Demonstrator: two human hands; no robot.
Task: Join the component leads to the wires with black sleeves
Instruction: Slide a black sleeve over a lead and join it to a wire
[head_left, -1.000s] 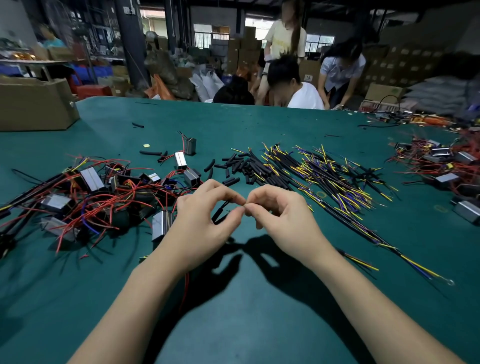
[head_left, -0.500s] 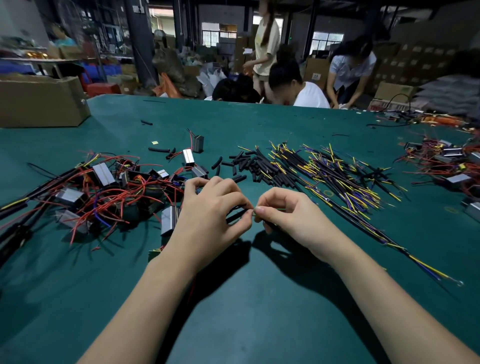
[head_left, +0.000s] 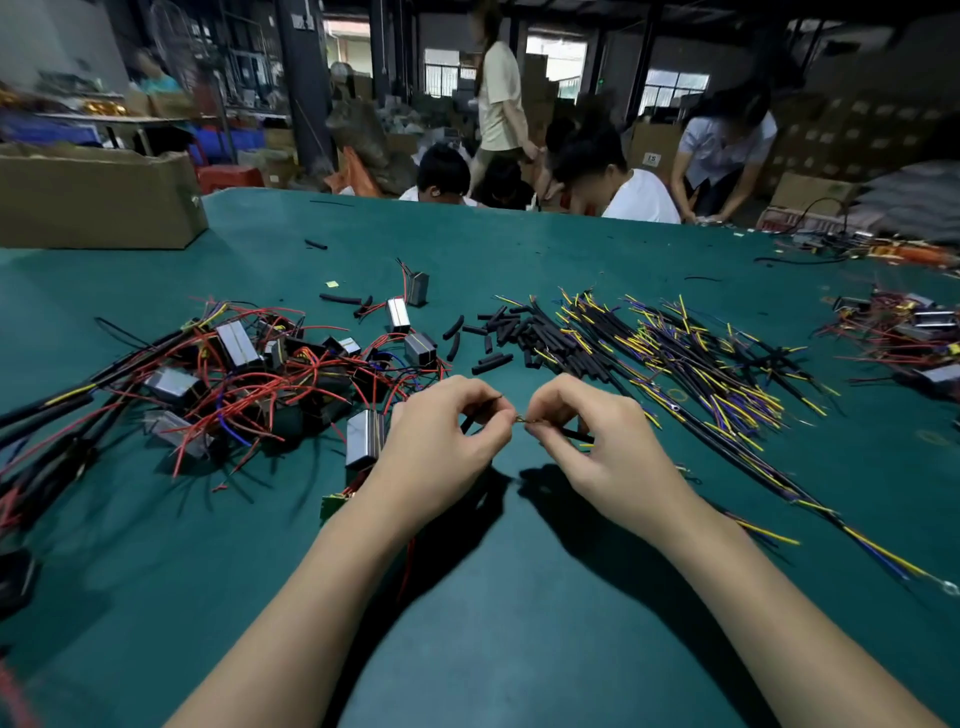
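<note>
Over the green table (head_left: 519, 597), my left hand (head_left: 441, 447) pinches a thin lead with a black sleeve (head_left: 467, 422) on it. My right hand (head_left: 597, 447) pinches a black-sleeved wire (head_left: 574, 434). The bare ends meet between my fingertips at the joint (head_left: 519, 418). A grey boxy component (head_left: 365, 439) with red leads lies just left of my left hand. Where the held lead runs below my palm is hidden.
A tangle of components with red leads (head_left: 234, 374) fills the left. Loose black sleeves (head_left: 493, 338) and sleeved yellow-blue wires (head_left: 701, 364) lie ahead and right. More components (head_left: 904, 332) sit far right, a cardboard box (head_left: 93, 197) far left. People work beyond the table.
My hands have drawn slightly apart, so the joined wire ends now show between the fingertips. The view has shifted a little; a person behind walked to the right.
</note>
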